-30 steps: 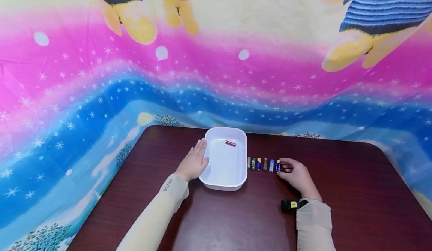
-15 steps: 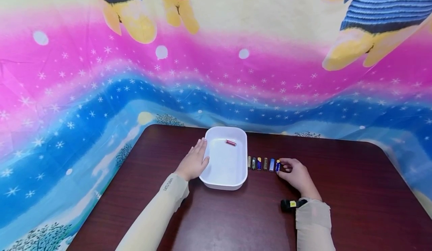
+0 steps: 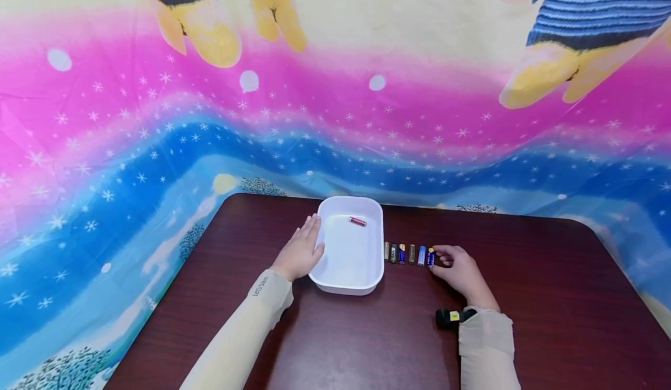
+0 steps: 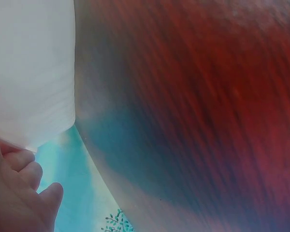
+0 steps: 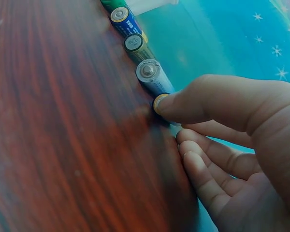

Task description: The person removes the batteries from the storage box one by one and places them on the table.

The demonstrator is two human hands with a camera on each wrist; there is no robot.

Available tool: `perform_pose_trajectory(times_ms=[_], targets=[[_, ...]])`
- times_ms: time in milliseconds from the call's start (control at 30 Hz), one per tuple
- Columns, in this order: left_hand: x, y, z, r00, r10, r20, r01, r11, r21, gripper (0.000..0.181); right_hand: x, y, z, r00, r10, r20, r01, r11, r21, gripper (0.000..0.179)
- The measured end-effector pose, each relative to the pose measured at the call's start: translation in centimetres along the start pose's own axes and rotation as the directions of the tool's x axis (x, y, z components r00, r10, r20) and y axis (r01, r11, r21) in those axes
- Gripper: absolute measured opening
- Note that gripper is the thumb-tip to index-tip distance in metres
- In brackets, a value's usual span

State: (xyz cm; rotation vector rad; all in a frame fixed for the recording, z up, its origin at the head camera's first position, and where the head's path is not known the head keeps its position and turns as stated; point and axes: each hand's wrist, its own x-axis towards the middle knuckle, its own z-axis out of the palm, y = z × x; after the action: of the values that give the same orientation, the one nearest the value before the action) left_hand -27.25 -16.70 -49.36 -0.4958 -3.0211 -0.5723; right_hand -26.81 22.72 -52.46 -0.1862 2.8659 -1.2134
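Observation:
My left hand (image 3: 299, 253) lies with straight fingers against the left rim of a white plastic tray (image 3: 377, 262). Inside the tray, toward its back, is a red battery (image 3: 358, 222). Several batteries lie in a row to the right of the tray. At the row's right end, my right hand (image 3: 463, 273) pinches a dark blue and yellow battery (image 3: 431, 257) by its ends. The right wrist view shows the thumb (image 5: 183, 104) over its near end; the fingertip at the far end is hidden. Just left of it lies a light blue battery (image 3: 421, 256).
A brown battery (image 3: 412, 254) and another blue and yellow battery (image 3: 402, 254) lie farther left in the row. The dark wooden table (image 3: 335, 343) backs onto a patterned cloth (image 3: 314, 116). A black device (image 3: 448, 318) is strapped at the right wrist.

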Motion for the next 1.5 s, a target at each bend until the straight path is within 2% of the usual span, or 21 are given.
perform_pose_trajectory(times_ms=[767,1033,1233,1500], targets=[[-0.1,0.0,0.0,1.0,0.009,-0.016,-0.009,1.0,-0.006,0.065,-0.3,-0.4,-0.3,1.0,0.003,0.006,-0.003,1.0,0.022,0.052],[0.0,0.2,-0.1,1.0,0.008,-0.02,-0.008,1.0,-0.004,0.065,-0.6,-1.0,-1.0,1.0,-0.009,-0.004,0.009,1.0,0.018,0.049],[0.0,0.1,-0.1,1.0,0.005,-0.006,-0.005,1.0,0.002,0.066,-0.8,-1.4,-1.4,0.999,-0.036,-0.018,0.036,0.999,-0.011,0.042],[-0.1,0.2,-0.2,1.0,0.017,-0.025,-0.017,1.0,-0.014,0.065,-1.1,-2.0,-1.6,0.997,-0.057,-0.059,0.055,0.998,-0.043,0.033]])
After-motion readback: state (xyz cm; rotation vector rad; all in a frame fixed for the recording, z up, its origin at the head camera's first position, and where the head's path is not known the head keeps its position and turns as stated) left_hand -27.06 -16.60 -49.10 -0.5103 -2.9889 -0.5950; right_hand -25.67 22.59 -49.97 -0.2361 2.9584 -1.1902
